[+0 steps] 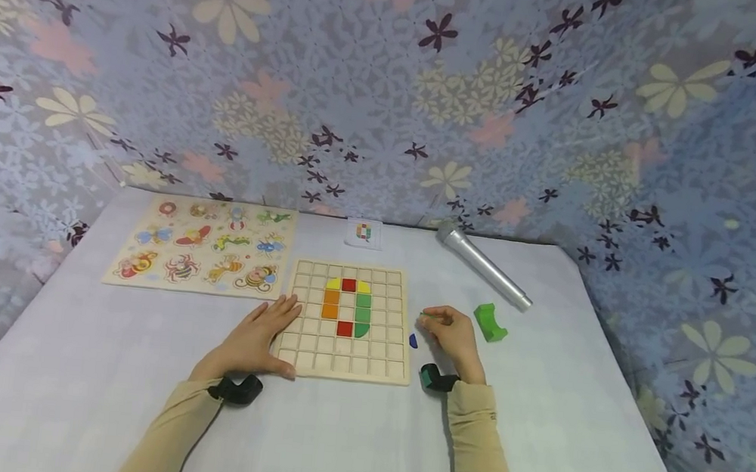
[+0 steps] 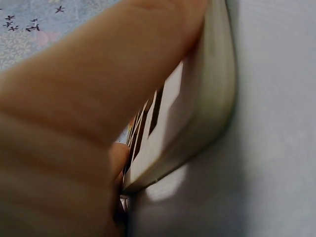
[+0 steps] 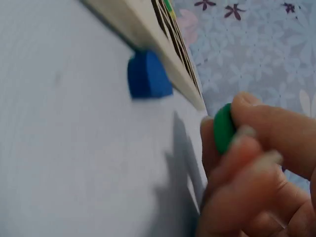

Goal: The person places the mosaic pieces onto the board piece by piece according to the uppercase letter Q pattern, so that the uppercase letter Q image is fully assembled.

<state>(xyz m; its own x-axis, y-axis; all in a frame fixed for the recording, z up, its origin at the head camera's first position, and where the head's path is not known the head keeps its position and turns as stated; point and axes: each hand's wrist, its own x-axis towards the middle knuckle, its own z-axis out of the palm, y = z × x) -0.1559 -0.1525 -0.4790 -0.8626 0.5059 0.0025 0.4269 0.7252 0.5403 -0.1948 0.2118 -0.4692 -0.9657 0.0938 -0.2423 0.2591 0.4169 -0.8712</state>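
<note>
A wooden grid board lies flat on the table. On it, a ring of coloured tiles shows: red tiles at top and bottom, yellow corners, orange on the left, green on the right. My left hand rests on the board's left side, fingers spread, its thumb along the near left corner. Just past the right edge, my right hand pinches a small green piece between thumb and fingertips. A blue piece with a curved side lies beside the board, close to the right hand.
Behind the grid board stands a small pattern card. An insect picture board lies at the back left. A silver microphone lies at the back right, with a green curved block in front of it. Flowered fabric hangs behind the table.
</note>
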